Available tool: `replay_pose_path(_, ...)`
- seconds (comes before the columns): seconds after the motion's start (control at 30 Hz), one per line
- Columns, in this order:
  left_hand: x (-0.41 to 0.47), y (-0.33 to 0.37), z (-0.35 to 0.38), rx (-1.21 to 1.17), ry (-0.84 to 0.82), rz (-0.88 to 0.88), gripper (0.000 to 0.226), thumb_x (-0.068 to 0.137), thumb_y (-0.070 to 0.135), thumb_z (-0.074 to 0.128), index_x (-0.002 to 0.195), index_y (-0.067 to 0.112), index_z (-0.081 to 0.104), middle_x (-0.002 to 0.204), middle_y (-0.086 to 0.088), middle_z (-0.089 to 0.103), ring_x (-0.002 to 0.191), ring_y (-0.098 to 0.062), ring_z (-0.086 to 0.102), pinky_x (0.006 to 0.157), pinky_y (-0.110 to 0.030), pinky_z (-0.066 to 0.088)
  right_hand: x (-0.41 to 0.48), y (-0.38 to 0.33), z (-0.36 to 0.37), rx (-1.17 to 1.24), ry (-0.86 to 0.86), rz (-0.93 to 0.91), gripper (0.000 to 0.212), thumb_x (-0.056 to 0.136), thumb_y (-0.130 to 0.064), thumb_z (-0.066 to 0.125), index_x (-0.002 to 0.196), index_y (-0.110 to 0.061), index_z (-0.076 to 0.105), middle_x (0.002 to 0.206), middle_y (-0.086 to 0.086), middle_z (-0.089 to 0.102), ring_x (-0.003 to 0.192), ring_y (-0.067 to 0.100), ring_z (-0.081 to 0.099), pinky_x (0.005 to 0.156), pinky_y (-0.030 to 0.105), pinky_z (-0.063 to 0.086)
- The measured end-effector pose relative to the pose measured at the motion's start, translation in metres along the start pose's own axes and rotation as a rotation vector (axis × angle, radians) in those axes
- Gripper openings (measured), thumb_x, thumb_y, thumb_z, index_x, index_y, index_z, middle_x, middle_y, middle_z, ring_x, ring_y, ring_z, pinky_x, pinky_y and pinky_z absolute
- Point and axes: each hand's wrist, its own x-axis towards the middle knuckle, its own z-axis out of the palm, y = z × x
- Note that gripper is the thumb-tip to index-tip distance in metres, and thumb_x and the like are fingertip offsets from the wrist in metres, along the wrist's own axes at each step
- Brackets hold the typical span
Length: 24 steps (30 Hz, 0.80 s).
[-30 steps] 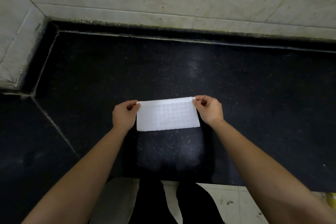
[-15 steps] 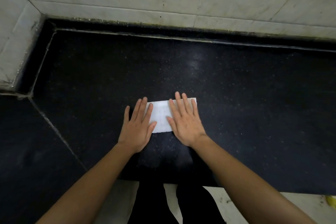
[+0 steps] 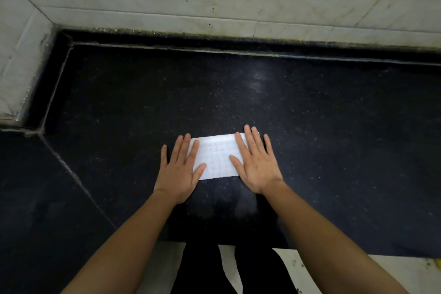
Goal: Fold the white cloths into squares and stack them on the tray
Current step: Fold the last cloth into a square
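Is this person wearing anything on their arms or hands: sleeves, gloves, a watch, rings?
No. The left hand and right hand are bare: no gloves, rings or watch visible. The left forearm and right forearm are uncovered to the frame's edge; no sleeve shows. Black trousers below.

cloth [image 3: 217,159] on counter [image 3: 334,126], hands [image 3: 177,174] on its ends

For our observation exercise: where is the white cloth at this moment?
In the head view the white cloth lies flat on the dark counter, near centre, its left end under the left hand and its right end under the right hand.
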Motion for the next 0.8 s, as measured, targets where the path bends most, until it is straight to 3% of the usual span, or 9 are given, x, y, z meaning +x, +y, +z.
replay_pose_path(0.17,-0.002,-0.001,0.0,0.005,0.0,-0.004,0.072,0.097,0.061,0.001,0.155,0.022,-0.012,0.164,-0.005,-0.019,0.151,-0.023,-0.015,0.121,-0.057,0.002,-0.006,0.0,-0.008,0.054,-0.002,-0.014,0.074,0.102,-0.062,0.009,0.157,-0.017,-0.012,0.164,0.009,-0.021,0.151,0.027,-0.019,0.123,0.052,-0.006)
replay_pose_path(0.2,-0.001,-0.002,0.0,0.003,-0.002,-0.003,0.072,0.097,0.061,0.001,0.156,0.021,-0.011,0.164,-0.005,-0.018,0.151,-0.023,-0.015,0.121,-0.057,0.003,-0.012,0.003,-0.01,0.105,0.033,0.028,0.075,0.103,-0.061,0.016,0.158,-0.014,-0.004,0.166,0.011,-0.013,0.153,0.029,-0.012,0.124,0.051,-0.001)
replay_pose_path(0.27,-0.001,-0.001,-0.002,0.007,-0.003,-0.001,0.072,0.097,0.061,0.001,0.156,0.021,-0.01,0.164,-0.005,-0.018,0.151,-0.023,-0.014,0.121,-0.057,0.002,-0.029,0.008,-0.017,0.233,0.164,0.165,0.073,0.102,-0.057,0.034,0.156,-0.01,0.021,0.162,0.014,0.019,0.148,0.031,0.02,0.119,0.047,0.022)
replay_pose_path(0.37,-0.001,-0.002,-0.001,0.008,-0.014,0.004,0.072,0.096,0.061,-0.001,0.155,0.021,-0.013,0.163,-0.005,-0.021,0.15,-0.022,-0.018,0.121,-0.056,-0.002,-0.043,0.007,-0.027,0.446,0.144,0.436,0.063,0.096,-0.054,0.05,0.144,-0.013,0.044,0.137,0.007,0.049,0.124,0.025,0.048,0.097,0.041,0.046)
replay_pose_path(0.47,-0.001,-0.002,-0.001,-0.014,-0.011,0.011,0.073,0.096,0.061,0.0,0.156,0.021,-0.009,0.164,-0.005,-0.017,0.151,-0.022,-0.016,0.121,-0.056,-0.001,-0.039,0.006,-0.036,0.624,0.031,0.639,0.046,0.089,-0.049,0.061,0.125,-0.02,0.06,0.114,-0.001,0.066,0.106,0.022,0.062,0.087,0.038,0.054)
replay_pose_path(0.57,-0.002,0.002,-0.008,-0.01,-0.035,0.002,0.075,0.095,0.061,-0.001,0.157,0.019,-0.004,0.165,-0.007,-0.009,0.152,-0.024,-0.01,0.121,-0.057,0.002,-0.031,0.007,-0.053,0.752,-0.146,0.761,0.019,0.081,-0.038,0.065,0.091,-0.024,0.074,0.083,-0.005,0.071,0.08,0.016,0.067,0.069,0.03,0.056)
replay_pose_path(0.63,-0.006,0.006,-0.014,-0.021,-0.049,-0.015,0.076,0.094,0.06,-0.002,0.158,0.018,0.004,0.166,-0.008,-0.001,0.153,-0.026,-0.001,0.12,-0.057,0.007,-0.028,0.01,-0.061,0.801,-0.246,0.788,0.016,0.079,-0.03,0.065,0.086,-0.021,0.076,0.082,-0.002,0.071,0.076,0.017,0.068,0.064,0.027,0.055)
replay_pose_path(0.7,-0.013,0.01,-0.019,-0.014,-0.042,-0.039,0.076,0.095,0.058,0.001,0.157,0.015,0.017,0.164,-0.011,0.015,0.151,-0.028,0.015,0.118,-0.057,0.018,-0.024,0.015,-0.062,0.878,-0.259,0.792,0.018,0.079,-0.026,0.065,0.087,-0.015,0.077,0.084,0.003,0.074,0.078,0.02,0.072,0.069,0.032,0.06)
replay_pose_path(0.8,-0.019,0.016,-0.028,0.008,0.033,-0.072,0.074,0.098,0.056,0.015,0.148,0.007,0.038,0.143,-0.014,0.052,0.128,-0.031,0.051,0.102,-0.055,0.039,-0.021,0.022,-0.058,1.074,-0.253,0.8,0.01,0.082,-0.022,0.069,0.085,-0.015,0.075,0.085,0.008,0.076,0.075,0.018,0.074,0.07,0.032,0.063)
